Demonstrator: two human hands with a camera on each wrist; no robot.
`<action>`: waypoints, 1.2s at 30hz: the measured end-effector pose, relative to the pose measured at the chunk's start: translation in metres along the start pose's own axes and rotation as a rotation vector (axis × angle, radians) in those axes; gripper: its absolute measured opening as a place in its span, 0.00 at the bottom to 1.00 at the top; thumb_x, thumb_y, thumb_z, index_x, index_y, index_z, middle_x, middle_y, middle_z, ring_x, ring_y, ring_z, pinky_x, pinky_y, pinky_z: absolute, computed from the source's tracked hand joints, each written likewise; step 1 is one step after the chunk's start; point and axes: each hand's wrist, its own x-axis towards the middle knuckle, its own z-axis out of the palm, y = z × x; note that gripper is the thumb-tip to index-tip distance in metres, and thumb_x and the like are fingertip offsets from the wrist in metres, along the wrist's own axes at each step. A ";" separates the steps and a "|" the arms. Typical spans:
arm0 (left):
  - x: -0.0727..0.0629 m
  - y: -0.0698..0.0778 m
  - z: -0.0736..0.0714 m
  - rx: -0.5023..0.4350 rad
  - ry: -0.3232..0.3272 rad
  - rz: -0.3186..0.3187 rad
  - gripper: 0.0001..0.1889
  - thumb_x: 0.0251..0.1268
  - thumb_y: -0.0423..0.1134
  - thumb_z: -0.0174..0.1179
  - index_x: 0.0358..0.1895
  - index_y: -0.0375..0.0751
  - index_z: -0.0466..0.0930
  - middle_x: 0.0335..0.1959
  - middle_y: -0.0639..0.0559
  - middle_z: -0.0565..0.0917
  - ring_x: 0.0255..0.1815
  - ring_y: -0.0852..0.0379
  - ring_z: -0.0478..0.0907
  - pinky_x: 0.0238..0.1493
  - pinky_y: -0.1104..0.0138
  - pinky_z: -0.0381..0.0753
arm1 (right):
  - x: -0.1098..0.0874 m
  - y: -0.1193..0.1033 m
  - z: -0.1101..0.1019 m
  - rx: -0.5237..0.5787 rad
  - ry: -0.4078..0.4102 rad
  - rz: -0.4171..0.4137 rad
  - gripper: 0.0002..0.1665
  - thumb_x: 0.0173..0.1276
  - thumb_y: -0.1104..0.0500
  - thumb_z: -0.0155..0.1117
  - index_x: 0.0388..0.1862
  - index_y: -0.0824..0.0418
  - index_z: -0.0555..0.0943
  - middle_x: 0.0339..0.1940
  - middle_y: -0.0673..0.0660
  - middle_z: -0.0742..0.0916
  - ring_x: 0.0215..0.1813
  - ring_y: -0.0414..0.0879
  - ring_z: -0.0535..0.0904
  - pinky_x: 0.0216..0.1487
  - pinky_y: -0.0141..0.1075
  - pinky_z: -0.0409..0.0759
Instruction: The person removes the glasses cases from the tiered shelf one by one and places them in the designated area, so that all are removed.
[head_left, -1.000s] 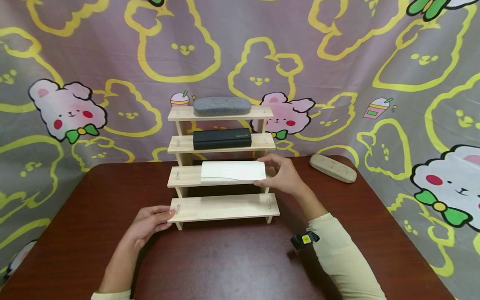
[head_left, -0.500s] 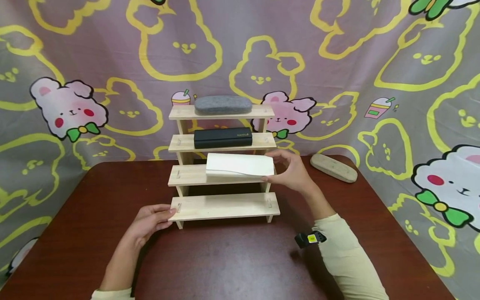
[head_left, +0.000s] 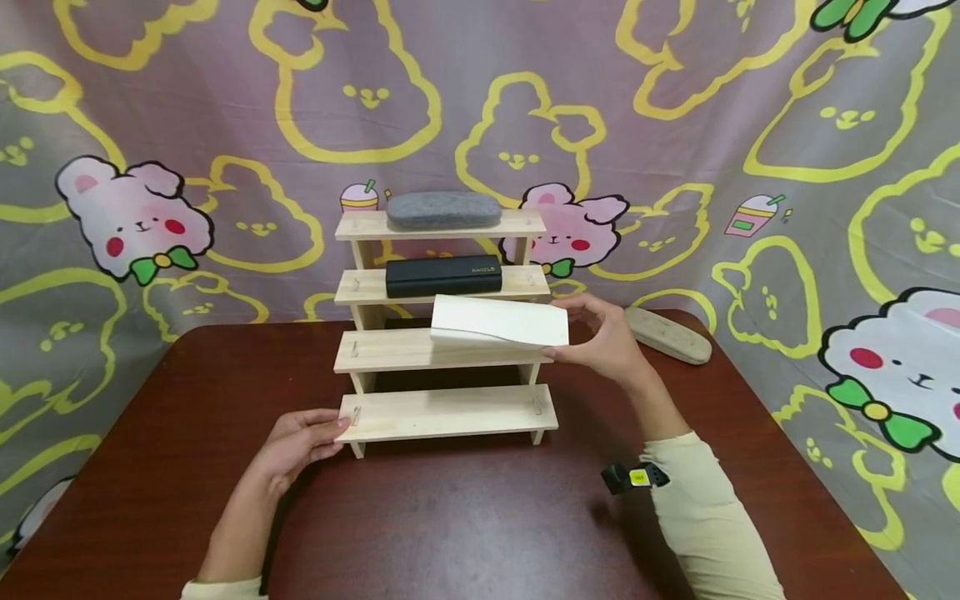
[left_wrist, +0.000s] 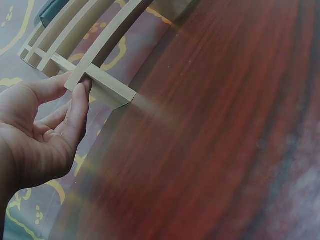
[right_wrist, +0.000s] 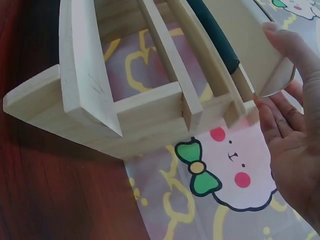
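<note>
A white glasses case (head_left: 498,319) is held at its right end between the thumb and fingers of my right hand (head_left: 606,343). It hangs slightly tilted above the second-lowest board of a four-tier wooden shelf (head_left: 450,414). In the right wrist view the case (right_wrist: 252,47) appears past the upper boards, with fingers and thumb on its end. My left hand (head_left: 297,444) pinches the left end of the lowest board; the left wrist view shows the thumb and fingers on that board (left_wrist: 107,42). A black glasses case (head_left: 444,277) lies one tier higher, and a grey one (head_left: 444,210) on top.
A beige glasses case (head_left: 667,335) lies on the brown table (head_left: 450,517) at the back right, partly behind my right hand. Behind the shelf hangs a patterned curtain (head_left: 420,83). A dark strap device (head_left: 633,477) sits by the right sleeve.
The white glasses case has been lifted off the second-lowest board and carried up and to the right by my right hand. My left hand stays on the shelf.
</note>
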 end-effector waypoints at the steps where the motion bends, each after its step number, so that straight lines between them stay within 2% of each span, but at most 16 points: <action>1: 0.000 0.000 0.000 0.000 0.000 0.000 0.26 0.72 0.33 0.60 0.64 0.17 0.68 0.32 0.60 0.83 0.32 0.69 0.82 0.37 0.77 0.87 | 0.000 0.000 -0.001 0.000 0.002 -0.002 0.36 0.45 0.73 0.83 0.56 0.67 0.81 0.49 0.38 0.84 0.48 0.35 0.81 0.54 0.28 0.80; 5: 0.000 -0.001 0.000 0.006 0.000 -0.002 0.27 0.72 0.34 0.60 0.65 0.17 0.67 0.32 0.60 0.83 0.32 0.69 0.82 0.37 0.77 0.87 | -0.002 0.000 -0.006 0.005 0.011 -0.006 0.35 0.45 0.73 0.82 0.56 0.68 0.81 0.48 0.36 0.84 0.48 0.36 0.81 0.54 0.31 0.81; 16: 0.000 0.001 0.000 0.001 0.000 -0.005 0.26 0.72 0.33 0.61 0.65 0.17 0.68 0.32 0.59 0.83 0.32 0.69 0.82 0.37 0.77 0.88 | -0.008 0.002 -0.017 0.061 0.064 -0.016 0.36 0.43 0.77 0.80 0.54 0.72 0.80 0.46 0.35 0.86 0.44 0.35 0.82 0.47 0.25 0.82; 27: -0.001 0.001 -0.001 -0.004 -0.001 -0.009 0.23 0.71 0.33 0.61 0.63 0.20 0.70 0.33 0.59 0.83 0.32 0.68 0.82 0.37 0.76 0.88 | -0.014 0.008 -0.032 0.058 0.091 -0.088 0.34 0.44 0.80 0.78 0.54 0.75 0.80 0.45 0.36 0.87 0.43 0.33 0.83 0.43 0.21 0.81; 36: -0.001 0.000 0.000 -0.003 0.006 -0.009 0.23 0.71 0.34 0.61 0.62 0.20 0.71 0.33 0.59 0.83 0.32 0.68 0.82 0.37 0.76 0.88 | -0.019 0.012 -0.041 0.045 0.128 -0.073 0.34 0.43 0.81 0.77 0.53 0.76 0.79 0.45 0.37 0.86 0.45 0.32 0.82 0.48 0.19 0.82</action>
